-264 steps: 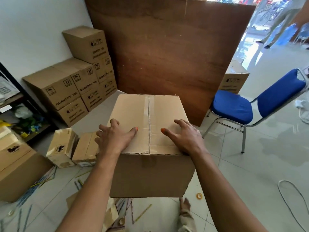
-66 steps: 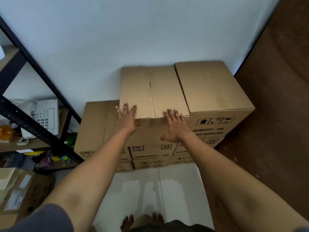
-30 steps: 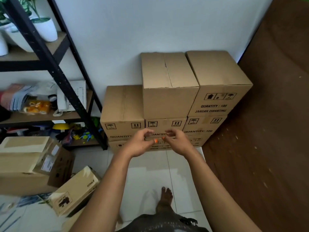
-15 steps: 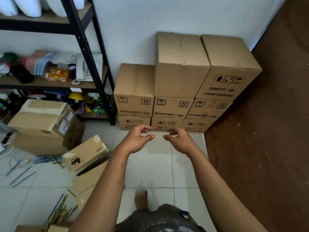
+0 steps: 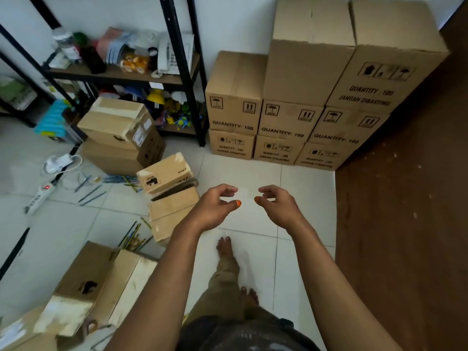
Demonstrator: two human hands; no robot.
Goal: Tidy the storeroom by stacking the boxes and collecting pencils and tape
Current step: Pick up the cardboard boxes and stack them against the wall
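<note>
A stack of brown cardboard boxes (image 5: 304,105) stands against the white wall, three columns wide, with the plain tall box (image 5: 307,49) on top of the middle column. My left hand (image 5: 215,207) and my right hand (image 5: 277,206) hover side by side over the white floor tiles, fingers loosely curled, holding nothing. Small boxes (image 5: 166,176) lie on the floor to the left of my hands. Pencils (image 5: 134,233) are scattered on the tiles, and a tape roll (image 5: 91,325) lies near the bottom left.
A black metal shelf (image 5: 187,72) full of clutter stands at the left wall. Larger boxes (image 5: 119,130) sit below it, with a power strip (image 5: 38,196) and cables nearby. A brown board (image 5: 405,224) covers the right side. More boxes (image 5: 101,282) lie bottom left.
I have let go of the tall box, which now sits on the stack, and stepped back. My hands have dropped lower and moved slightly apart; more of the cluttered floor shows.
</note>
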